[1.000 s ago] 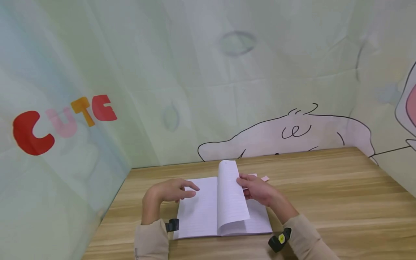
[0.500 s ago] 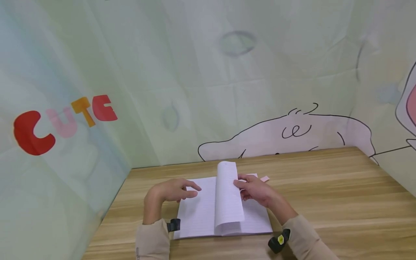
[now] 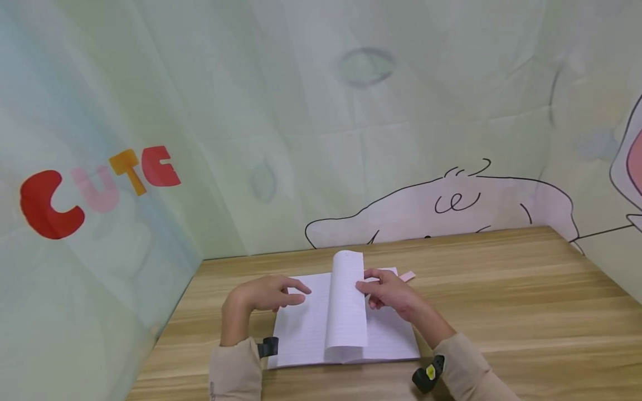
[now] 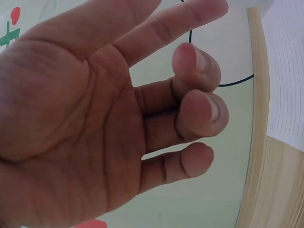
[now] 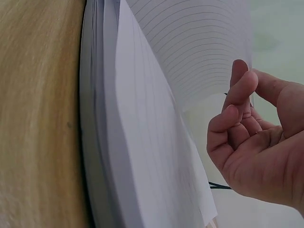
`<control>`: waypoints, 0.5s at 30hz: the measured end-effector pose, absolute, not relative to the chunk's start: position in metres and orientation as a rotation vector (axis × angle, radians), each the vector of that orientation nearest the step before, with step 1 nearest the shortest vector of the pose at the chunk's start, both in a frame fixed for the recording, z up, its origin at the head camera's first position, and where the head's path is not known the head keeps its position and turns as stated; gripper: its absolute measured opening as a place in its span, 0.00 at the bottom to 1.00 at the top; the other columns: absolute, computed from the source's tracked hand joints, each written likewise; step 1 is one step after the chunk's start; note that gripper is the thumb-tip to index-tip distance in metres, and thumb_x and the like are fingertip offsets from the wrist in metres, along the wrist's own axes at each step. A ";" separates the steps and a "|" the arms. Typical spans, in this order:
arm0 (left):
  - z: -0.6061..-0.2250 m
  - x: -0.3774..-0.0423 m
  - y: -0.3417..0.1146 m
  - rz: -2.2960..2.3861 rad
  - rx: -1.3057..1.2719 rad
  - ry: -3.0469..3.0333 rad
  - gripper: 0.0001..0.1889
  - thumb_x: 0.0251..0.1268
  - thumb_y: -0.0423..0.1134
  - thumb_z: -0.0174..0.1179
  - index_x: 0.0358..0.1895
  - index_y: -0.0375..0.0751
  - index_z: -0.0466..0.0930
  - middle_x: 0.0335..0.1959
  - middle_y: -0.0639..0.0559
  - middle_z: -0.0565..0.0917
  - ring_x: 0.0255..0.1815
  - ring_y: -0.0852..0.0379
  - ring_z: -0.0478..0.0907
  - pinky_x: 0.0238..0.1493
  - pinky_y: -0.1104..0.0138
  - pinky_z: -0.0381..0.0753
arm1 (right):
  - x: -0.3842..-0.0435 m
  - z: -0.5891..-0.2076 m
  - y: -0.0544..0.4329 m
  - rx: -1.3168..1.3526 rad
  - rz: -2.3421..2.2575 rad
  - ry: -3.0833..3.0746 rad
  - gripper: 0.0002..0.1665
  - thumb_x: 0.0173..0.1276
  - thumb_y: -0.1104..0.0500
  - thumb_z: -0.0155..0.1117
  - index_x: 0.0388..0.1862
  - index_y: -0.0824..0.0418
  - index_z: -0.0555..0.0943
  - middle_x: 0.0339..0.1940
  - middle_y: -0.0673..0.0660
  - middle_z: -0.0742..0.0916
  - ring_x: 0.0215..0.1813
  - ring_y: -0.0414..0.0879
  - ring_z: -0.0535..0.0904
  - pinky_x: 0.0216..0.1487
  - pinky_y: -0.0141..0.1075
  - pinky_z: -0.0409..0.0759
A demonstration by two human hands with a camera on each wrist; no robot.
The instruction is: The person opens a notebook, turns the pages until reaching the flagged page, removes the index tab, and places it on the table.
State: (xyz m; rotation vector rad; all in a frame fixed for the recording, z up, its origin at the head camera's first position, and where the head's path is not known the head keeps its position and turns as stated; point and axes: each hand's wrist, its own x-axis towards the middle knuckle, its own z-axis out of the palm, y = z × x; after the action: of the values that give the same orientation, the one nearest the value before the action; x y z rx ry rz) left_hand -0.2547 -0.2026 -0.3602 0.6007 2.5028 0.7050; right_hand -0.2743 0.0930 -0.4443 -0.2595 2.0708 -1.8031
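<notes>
A notebook (image 3: 306, 328) with lined white pages lies spread on the wooden table. One page (image 3: 347, 306) stands raised near its middle, curving over toward the left. My right hand (image 3: 388, 292) pinches that page by its outer edge between thumb and fingers; the right wrist view shows the lifted sheet (image 5: 199, 42) at the fingertips of the right hand (image 5: 256, 137). Over the left page hovers my left hand (image 3: 271, 293), fingers loosely bent and holding nothing. In the left wrist view the palm of the left hand (image 4: 95, 114) shows bare.
A small pink tab (image 3: 408, 275) sticks out past the notebook's upper right edge. The wooden table (image 3: 526, 312) reaches back to a printed cloth wall (image 3: 281, 139) with cartoon drawings, and a second cloth side rises at the left.
The right hand has drawn the raised page a little to the left, so it stands more upright and curls further over. The left hand has shifted only slightly to the right.
</notes>
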 end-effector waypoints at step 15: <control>-0.358 -0.253 -0.183 0.625 0.654 2.511 0.21 0.72 0.47 0.60 0.65 0.46 0.78 0.35 0.48 0.80 0.26 0.56 0.74 0.32 0.64 0.74 | -0.273 -0.446 0.092 -0.319 -1.790 2.026 0.21 0.73 0.54 0.64 0.54 0.68 0.73 0.27 0.53 0.81 0.23 0.41 0.70 0.28 0.32 0.70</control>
State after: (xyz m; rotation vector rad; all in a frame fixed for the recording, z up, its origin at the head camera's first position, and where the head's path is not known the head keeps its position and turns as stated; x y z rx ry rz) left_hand -0.2528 -0.1825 -0.3583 0.6538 2.5114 0.6245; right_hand -0.2729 0.0916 -0.4461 -0.3194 2.0261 -1.7898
